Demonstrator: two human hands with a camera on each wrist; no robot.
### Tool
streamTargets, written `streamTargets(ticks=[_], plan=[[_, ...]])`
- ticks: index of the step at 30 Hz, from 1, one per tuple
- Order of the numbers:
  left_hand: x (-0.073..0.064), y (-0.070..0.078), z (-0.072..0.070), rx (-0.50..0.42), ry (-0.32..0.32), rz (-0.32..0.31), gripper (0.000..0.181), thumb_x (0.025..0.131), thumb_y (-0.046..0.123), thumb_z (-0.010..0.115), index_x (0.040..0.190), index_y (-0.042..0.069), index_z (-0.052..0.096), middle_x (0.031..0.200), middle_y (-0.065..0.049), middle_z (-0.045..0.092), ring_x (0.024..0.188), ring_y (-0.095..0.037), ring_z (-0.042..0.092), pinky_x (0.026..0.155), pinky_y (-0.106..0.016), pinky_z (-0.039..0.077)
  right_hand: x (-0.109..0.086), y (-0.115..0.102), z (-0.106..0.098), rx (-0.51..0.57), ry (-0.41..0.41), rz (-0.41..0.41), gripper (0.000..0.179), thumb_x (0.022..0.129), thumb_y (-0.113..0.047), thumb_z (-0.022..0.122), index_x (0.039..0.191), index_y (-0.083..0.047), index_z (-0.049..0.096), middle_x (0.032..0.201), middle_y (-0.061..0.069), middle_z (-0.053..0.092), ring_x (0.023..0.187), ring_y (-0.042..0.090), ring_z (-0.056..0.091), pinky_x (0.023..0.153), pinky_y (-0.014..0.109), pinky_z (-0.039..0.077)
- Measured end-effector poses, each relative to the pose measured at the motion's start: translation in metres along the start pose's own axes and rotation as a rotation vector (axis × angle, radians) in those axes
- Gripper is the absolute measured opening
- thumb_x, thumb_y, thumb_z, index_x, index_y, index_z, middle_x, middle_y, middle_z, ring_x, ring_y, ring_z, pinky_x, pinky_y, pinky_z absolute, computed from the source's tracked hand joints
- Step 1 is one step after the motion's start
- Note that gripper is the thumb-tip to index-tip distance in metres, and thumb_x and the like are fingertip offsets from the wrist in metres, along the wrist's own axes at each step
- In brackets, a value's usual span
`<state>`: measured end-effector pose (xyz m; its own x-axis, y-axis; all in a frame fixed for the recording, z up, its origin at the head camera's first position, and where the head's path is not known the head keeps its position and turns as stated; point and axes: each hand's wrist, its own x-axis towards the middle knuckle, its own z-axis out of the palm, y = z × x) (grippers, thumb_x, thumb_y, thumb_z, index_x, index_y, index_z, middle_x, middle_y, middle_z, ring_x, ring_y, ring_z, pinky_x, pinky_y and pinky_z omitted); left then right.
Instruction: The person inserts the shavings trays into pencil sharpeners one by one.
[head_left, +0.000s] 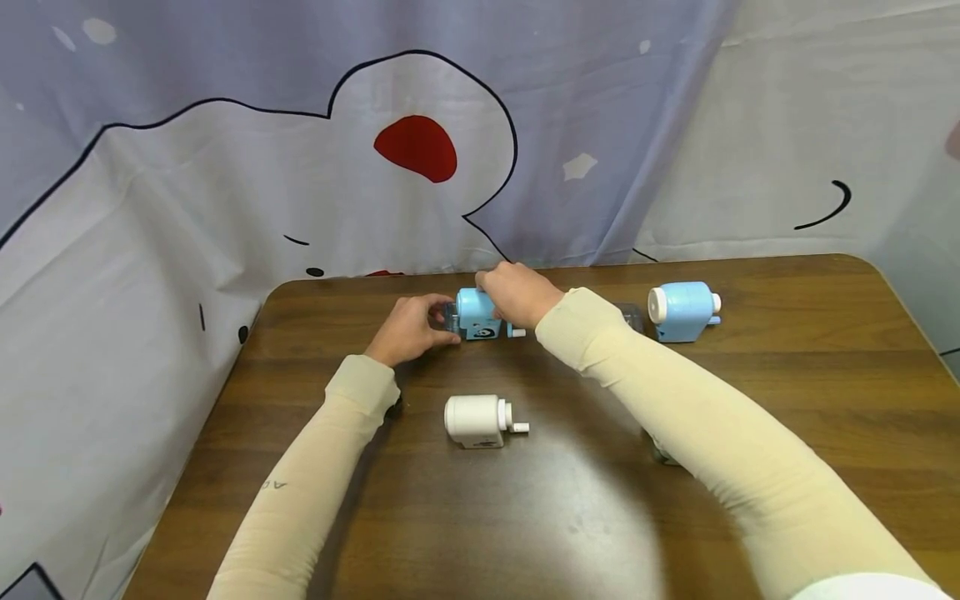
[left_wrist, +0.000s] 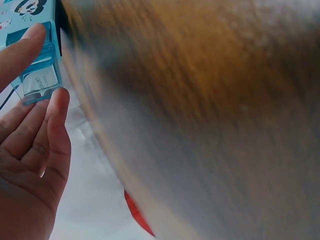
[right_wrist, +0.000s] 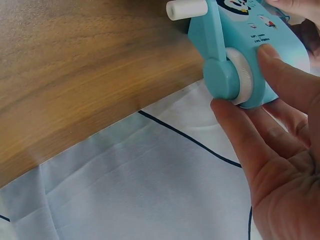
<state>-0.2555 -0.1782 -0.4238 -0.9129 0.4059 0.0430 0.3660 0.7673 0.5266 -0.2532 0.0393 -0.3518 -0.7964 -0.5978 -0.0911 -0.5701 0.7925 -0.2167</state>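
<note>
Turquoise sharpener [head_left: 471, 310]: counter's [head_left: 420, 508] far side, beyond white sharpener [head_left: 472, 419] | Right grip [head_left: 517, 293]: clamped round its body | Left grip [head_left: 411, 329]: thumb and fingers pinching clear tray [left_wrist: 42, 82] | Advised: steady body, keep tray level and aligned, avoid forcing.
</note>
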Motion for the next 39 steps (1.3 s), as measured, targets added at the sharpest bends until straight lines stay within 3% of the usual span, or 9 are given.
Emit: streamTargets(ticks=[13, 24, 39], plan=[[0.002, 0.003, 0.0, -0.02, -0.008, -0.031, 0.064, 0.073, 0.024, 0.093, 0.126, 0.001, 0.066, 0.099, -0.009, 0.071, 0.089, -0.021, 0.067, 0.081, -0.037, 0.055, 0.0, -0.001, -0.001, -0.008, -0.001, -0.016, 0.04, 0.087, -0.011, 0.081, 0.122, -0.001, 0.065, 0.111, 0.016, 0.07, 0.099, 0.032, 0.069, 0.086, 0.038, 0.055], [0.008, 0.009, 0.004, -0.003, 0.002, 0.012, 0.061, 0.07, 0.024, 0.094, 0.12, 0.0, 0.069, 0.092, -0.008, 0.071, 0.083, -0.019, 0.066, 0.076, -0.035, 0.055, -0.001, 0.001, -0.003, 0.005, 0.0, -0.026, 0.04, 0.086, -0.012, 0.082, 0.121, -0.001, 0.066, 0.108, 0.015, 0.07, 0.097, 0.031, 0.069, 0.085, 0.038, 0.055], [0.016, 0.012, 0.01, -0.029, 0.005, 0.002, 0.053, 0.066, 0.023, 0.097, 0.108, 0.004, 0.071, 0.087, -0.004, 0.07, 0.079, -0.017, 0.065, 0.073, -0.032, 0.054, 0.0, 0.003, -0.001, 0.003, 0.0, -0.021, 0.04, 0.086, -0.012, 0.081, 0.121, -0.001, 0.065, 0.108, 0.014, 0.07, 0.096, 0.032, 0.069, 0.084, 0.039, 0.055]])
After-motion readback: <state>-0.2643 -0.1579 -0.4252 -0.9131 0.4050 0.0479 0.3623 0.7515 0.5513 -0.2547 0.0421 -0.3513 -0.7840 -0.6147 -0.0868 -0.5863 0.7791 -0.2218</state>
